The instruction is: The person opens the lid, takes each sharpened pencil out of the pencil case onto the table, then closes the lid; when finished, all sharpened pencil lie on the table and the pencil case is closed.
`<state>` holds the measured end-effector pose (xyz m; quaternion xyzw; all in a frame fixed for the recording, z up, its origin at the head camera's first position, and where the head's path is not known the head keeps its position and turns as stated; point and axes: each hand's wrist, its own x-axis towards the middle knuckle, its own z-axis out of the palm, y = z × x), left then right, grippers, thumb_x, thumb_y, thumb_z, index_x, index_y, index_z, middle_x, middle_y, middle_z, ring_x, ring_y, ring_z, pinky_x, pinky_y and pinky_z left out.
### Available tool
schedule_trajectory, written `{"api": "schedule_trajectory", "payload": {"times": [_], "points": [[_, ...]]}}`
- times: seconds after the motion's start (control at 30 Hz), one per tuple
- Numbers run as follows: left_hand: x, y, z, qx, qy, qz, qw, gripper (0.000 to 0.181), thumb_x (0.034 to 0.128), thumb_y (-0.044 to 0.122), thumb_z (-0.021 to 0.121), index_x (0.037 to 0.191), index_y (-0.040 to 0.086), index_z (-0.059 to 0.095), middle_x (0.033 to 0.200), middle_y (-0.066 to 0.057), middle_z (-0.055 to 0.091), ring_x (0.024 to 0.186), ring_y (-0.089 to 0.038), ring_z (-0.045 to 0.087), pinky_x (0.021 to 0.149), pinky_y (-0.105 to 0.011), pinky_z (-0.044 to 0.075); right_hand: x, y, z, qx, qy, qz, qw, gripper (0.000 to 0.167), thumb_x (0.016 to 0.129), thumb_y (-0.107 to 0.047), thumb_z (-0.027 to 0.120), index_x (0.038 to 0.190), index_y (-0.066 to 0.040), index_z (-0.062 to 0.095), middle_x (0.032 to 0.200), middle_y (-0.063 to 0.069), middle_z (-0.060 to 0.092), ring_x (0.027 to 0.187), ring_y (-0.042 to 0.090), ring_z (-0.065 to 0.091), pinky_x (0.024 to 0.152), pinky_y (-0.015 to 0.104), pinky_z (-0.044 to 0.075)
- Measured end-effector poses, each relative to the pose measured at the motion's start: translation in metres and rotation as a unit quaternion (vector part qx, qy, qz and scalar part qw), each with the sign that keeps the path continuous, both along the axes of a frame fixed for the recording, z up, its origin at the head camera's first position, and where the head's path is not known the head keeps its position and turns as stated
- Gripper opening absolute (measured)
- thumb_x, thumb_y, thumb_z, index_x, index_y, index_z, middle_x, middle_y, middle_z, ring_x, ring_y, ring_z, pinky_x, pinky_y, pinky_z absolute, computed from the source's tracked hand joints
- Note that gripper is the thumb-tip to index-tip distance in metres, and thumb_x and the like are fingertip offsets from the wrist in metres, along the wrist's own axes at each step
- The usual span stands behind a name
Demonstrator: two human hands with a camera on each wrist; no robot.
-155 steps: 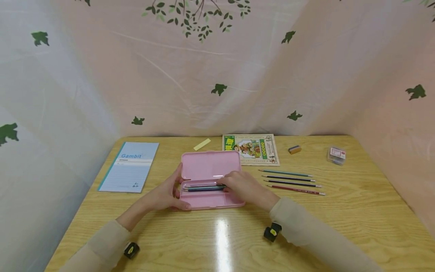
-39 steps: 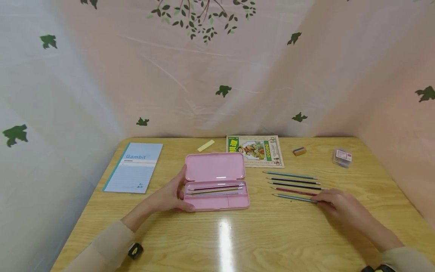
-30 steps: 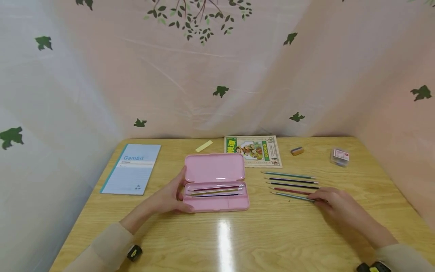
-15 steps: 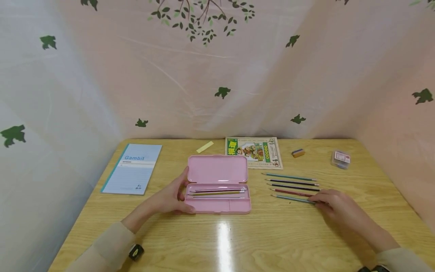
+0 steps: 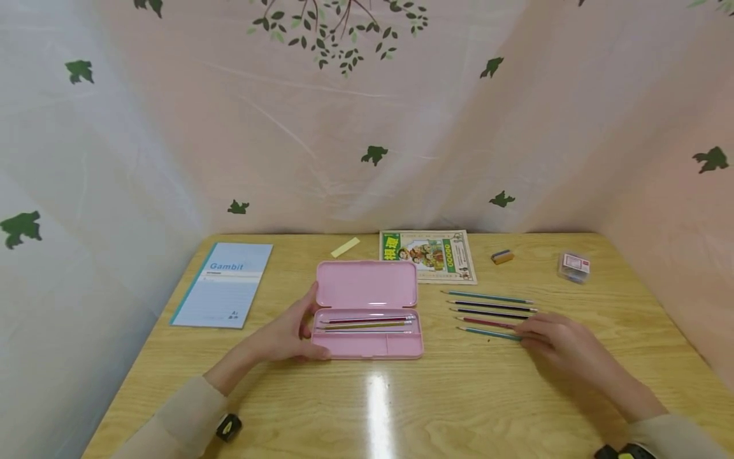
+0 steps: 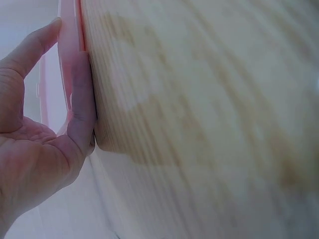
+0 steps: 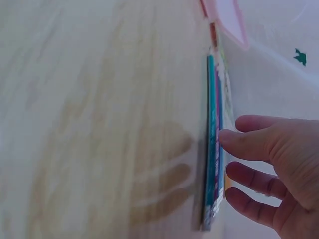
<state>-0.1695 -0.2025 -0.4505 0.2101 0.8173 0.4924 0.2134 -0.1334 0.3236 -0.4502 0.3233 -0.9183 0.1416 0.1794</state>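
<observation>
A pink pencil case [image 5: 350,346] lies with its lid raised, a few pencils in its rear compartment, among them a yellow pencil [image 5: 364,325]. My left hand [image 5: 282,336] grips the case's left end, thumb at the front corner and fingers behind. To the right is a row of pencils: a green pencil [image 5: 487,297], two black pencils, a red pencil [image 5: 484,322] and, nearest me, a teal pencil [image 5: 487,333]. My right hand [image 5: 564,341] is over the right ends of the nearer pencils. In the right wrist view its fingers are spread just above the teal pencil [image 7: 212,119], pinching nothing.
A Gambit notebook [image 5: 223,296] lies at the left. Along the back are a pale yellow strip [image 5: 345,247], an illustrated booklet [image 5: 444,255] partly behind the lid, a small sharpener-like item [image 5: 502,257] and a small clear box [image 5: 574,266].
Since the oldest frame, my right hand has gone from the case to the row, where a teal pencil now lies in front. Lately it shifted slightly left. My left hand stays on the case.
</observation>
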Motion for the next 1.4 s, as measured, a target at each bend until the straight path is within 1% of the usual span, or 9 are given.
{"api": "schedule_trajectory", "payload": {"times": [0.13,0.3,0.4,0.53,0.73,0.83,0.97,1.2,1.4], "points": [[0.000,0.000,0.000,-0.004,0.004,0.002,1.0000,0.131,0.0795,0.021,0.090,0.163,0.018,-0.012,0.126,-0.015,0.048,0.069,-0.024,0.058,0.052,-0.039,0.056,-0.005,-0.018,0.010,-0.005,-0.016,0.009,0.9998,0.042,0.070,-0.001,0.089,0.108,-0.016,0.078,0.097,-0.004,0.072,0.082,0.012,0.067,0.066,0.036,0.058],[-0.001,0.000,-0.001,-0.024,0.009,0.008,0.9996,0.132,0.0792,0.026,0.090,0.163,0.019,-0.012,0.128,-0.012,0.047,0.068,-0.024,0.057,0.051,-0.040,0.056,-0.016,-0.052,0.022,-0.030,-0.028,0.044,0.9982,0.037,0.075,-0.002,0.087,0.109,-0.012,0.078,0.097,-0.002,0.072,0.080,0.011,0.067,0.064,0.030,0.057],[-0.002,0.000,-0.001,-0.034,0.009,0.012,0.9993,0.132,0.0788,0.027,0.090,0.163,0.019,-0.011,0.128,-0.010,0.046,0.067,-0.023,0.057,0.052,-0.040,0.056,-0.022,-0.077,0.027,-0.038,-0.056,0.064,0.9957,0.033,0.081,-0.004,0.084,0.112,-0.011,0.077,0.099,-0.002,0.072,0.082,0.010,0.066,0.065,0.029,0.056],[-0.002,-0.001,-0.001,-0.036,0.009,0.013,0.9992,0.132,0.0788,0.026,0.090,0.163,0.020,-0.011,0.129,-0.010,0.047,0.065,-0.023,0.057,0.051,-0.039,0.055,-0.029,-0.108,0.029,-0.022,-0.091,0.083,0.9921,0.029,0.088,-0.005,0.079,0.116,-0.009,0.076,0.105,0.000,0.071,0.087,0.011,0.066,0.070,0.031,0.056],[-0.002,0.000,0.000,-0.032,0.010,0.012,0.9994,0.131,0.0791,0.026,0.090,0.163,0.018,-0.011,0.129,-0.011,0.047,0.064,-0.023,0.057,0.050,-0.039,0.055,-0.043,-0.149,0.027,0.003,-0.107,0.122,0.9867,0.027,0.091,-0.004,0.075,0.118,-0.008,0.075,0.109,0.004,0.072,0.096,0.018,0.068,0.078,0.037,0.057],[-0.001,0.000,0.000,-0.032,0.012,0.010,0.9994,0.131,0.0788,0.026,0.090,0.163,0.018,-0.010,0.129,-0.011,0.047,0.065,-0.022,0.057,0.050,-0.039,0.055,-0.048,-0.166,0.026,0.001,-0.141,0.134,0.9810,0.027,0.094,-0.005,0.072,0.121,-0.006,0.074,0.111,0.005,0.073,0.100,0.018,0.069,0.083,0.038,0.057],[-0.001,0.000,0.001,-0.030,0.010,0.008,0.9995,0.131,0.0790,0.026,0.090,0.163,0.019,-0.011,0.129,-0.010,0.047,0.067,-0.023,0.057,0.051,-0.039,0.055,-0.054,-0.183,0.024,0.012,-0.176,0.133,0.9754,0.026,0.096,-0.011,0.071,0.122,-0.007,0.074,0.109,0.002,0.073,0.099,0.014,0.068,0.084,0.035,0.057],[-0.001,0.001,0.001,-0.008,-0.004,0.006,0.9999,0.130,0.0801,0.021,0.089,0.163,0.018,-0.011,0.129,-0.014,0.047,0.068,-0.023,0.057,0.049,-0.038,0.054,-0.058,-0.195,0.023,0.063,-0.197,0.120,0.9709,0.027,0.096,-0.011,0.071,0.123,-0.009,0.074,0.113,0.002,0.074,0.106,0.017,0.068,0.092,0.037,0.055],[0.000,0.001,-0.001,-0.015,-0.005,0.013,0.9998,0.129,0.0802,0.024,0.089,0.163,0.017,-0.010,0.127,-0.015,0.047,0.068,-0.023,0.057,0.050,-0.037,0.054,-0.062,-0.204,0.023,0.102,-0.189,0.124,0.9688,0.024,0.096,-0.010,0.070,0.119,-0.013,0.076,0.102,0.000,0.075,0.092,0.014,0.070,0.082,0.034,0.057]]}}
